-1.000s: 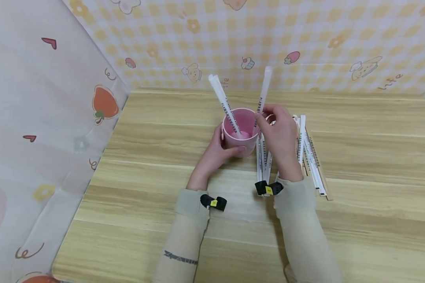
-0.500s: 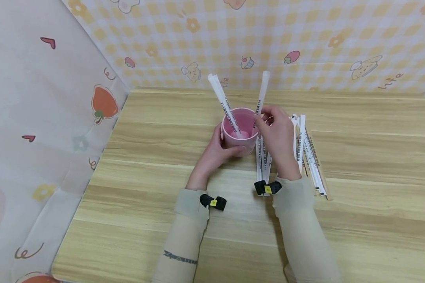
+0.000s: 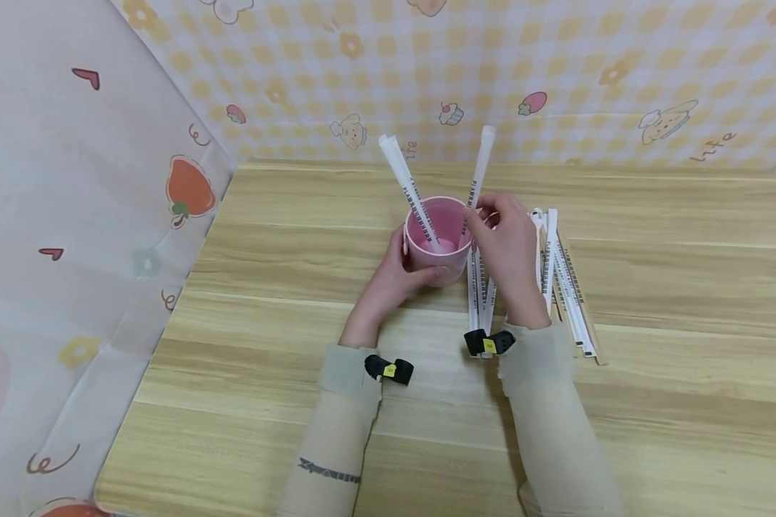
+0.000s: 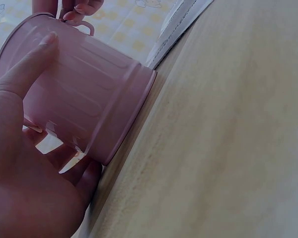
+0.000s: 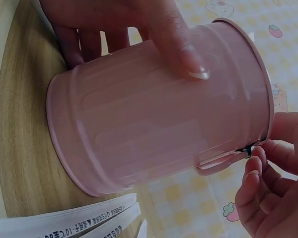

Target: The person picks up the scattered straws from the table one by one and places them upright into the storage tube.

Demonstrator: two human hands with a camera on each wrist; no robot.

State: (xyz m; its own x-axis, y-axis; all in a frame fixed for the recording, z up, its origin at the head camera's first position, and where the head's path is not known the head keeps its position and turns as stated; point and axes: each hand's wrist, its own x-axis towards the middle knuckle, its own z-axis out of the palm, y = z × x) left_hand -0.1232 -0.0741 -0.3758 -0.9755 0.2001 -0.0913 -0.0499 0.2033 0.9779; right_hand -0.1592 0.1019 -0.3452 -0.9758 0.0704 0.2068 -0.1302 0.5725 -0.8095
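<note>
A pink ribbed pail [image 3: 451,268] with small side handles stands upright on the wooden table. My left hand [image 3: 391,278] grips its left side, thumb across the front and the other fingers behind, as the left wrist view shows. At the right rim, my right hand [image 3: 511,248] pinches a paper-wrapped straw [image 3: 481,165], whose lower end is inside the pail. More wrapped straws [image 3: 402,171] lean out over the left rim. In the right wrist view, the right fingers [image 5: 283,148] are close beside the rim and a handle.
Several wrapped straws [image 3: 473,301] lie on the table right of the pail, partly under my right hand. Farther right is another group of wrapped straws [image 3: 572,309] with thin brown strips. A patterned yellow-check backdrop [image 3: 388,86] rises behind the table [image 3: 259,359].
The right hand and its straw have shifted slightly left and down since a second ago, the straw dipping a little deeper into the pail. The left hand and pail stay put.
</note>
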